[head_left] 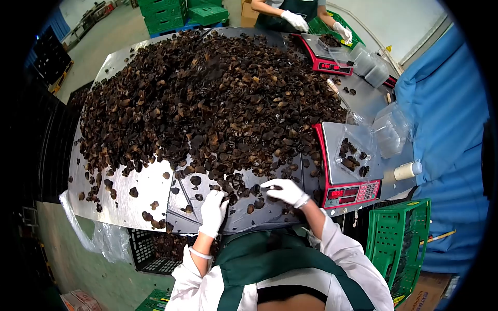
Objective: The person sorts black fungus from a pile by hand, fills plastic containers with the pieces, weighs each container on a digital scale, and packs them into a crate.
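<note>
A large heap of dark brown wood ear mushrooms [218, 98] covers most of the metal table. My left hand [211, 213], in a white glove, is at the near edge of the heap, its fingertips closed against a mushroom piece beside a small clump [234, 184]. To its right, my gloved right hand [285, 192] pinches a dark mushroom piece [256, 190] between thumb and fingers. On the red scale [347, 179] to my right sits a clear plastic tray [355, 158] with several mushroom pieces in it; the display appears to read 0.055.
Across the table, a co-worker's gloved hands [295, 20] are near a second red scale [332, 66]. Stacked clear trays [391, 129] and a white bottle [407, 171] stand right of my scale. Green crates [397, 243] are at my lower right; a black crate [142, 254] is below the table edge.
</note>
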The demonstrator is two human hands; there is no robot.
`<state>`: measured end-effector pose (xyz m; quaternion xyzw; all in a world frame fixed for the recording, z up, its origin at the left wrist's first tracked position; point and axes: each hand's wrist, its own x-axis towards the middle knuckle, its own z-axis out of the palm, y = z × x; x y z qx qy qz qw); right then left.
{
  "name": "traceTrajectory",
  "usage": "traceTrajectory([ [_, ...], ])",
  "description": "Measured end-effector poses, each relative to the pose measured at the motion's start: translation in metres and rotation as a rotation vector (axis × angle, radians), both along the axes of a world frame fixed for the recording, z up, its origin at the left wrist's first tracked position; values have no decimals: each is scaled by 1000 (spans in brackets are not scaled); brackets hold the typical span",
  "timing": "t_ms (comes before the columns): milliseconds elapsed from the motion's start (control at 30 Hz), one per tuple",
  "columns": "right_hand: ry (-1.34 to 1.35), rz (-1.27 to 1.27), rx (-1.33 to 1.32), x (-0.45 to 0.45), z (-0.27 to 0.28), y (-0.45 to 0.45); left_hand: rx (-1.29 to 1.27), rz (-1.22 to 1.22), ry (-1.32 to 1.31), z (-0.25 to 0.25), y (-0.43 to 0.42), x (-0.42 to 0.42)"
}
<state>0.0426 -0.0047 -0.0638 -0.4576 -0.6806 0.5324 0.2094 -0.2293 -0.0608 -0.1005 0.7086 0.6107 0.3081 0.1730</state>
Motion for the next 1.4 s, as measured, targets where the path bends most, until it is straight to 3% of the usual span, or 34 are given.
traceTrajectory([
  [67,223,-149,-226,20,-1,2,-32,2,-86,1,-9,-4],
  [100,310,-290,-524,28,2,1,-70,17,-113,-3,-14,-6],
  [133,390,-301,-353,26,1,1,-107,30,-140,-9,-19,-7],
  [200,305,-225,-114,16,-4,4,-70,45,-159,-11,-24,-6],
  [267,160,-265,-53,-6,-7,5,-140,126,-238,-9,-29,-4],
  [400,-335,-147,523,-48,-21,-5,-370,169,-305,-10,-22,-10],
  [467,-551,-63,625,-56,-34,-11,-463,149,-985,-17,-18,-13],
  [533,-407,-56,562,-49,-47,-4,-564,138,-1083,-8,-18,-22],
  [600,-224,-154,440,-51,-35,6,-712,-23,-1459,-1,-19,-26],
  [667,-268,-145,411,-59,-26,16,-654,-62,-1595,-10,-26,-24],
  [767,-548,-83,431,-90,-9,23,-783,155,-1982,-22,-33,-28],
  [867,-712,-7,540,-111,-24,27,-816,151,-2054,-24,-36,-31],
  [1000,-439,-80,559,-102,-42,29,-765,26,-1995,-4,-34,-29],
  [1067,-80,-171,417,-92,-47,30,-719,12,-1885,14,-31,-24],
  [1133,189,-216,-272,-81,-13,26,-706,-6,-1565,28,-23,-18],
  [1200,396,-198,-163,-73,-14,20,-608,-79,-1545,37,-13,-5],
  [1333,-36,-263,245,-86,-22,24,-556,-31,-1412,30,-11,-4],
  [1400,-324,-169,286,-98,-17,27,-547,58,-1454,27,-15,-7],
])
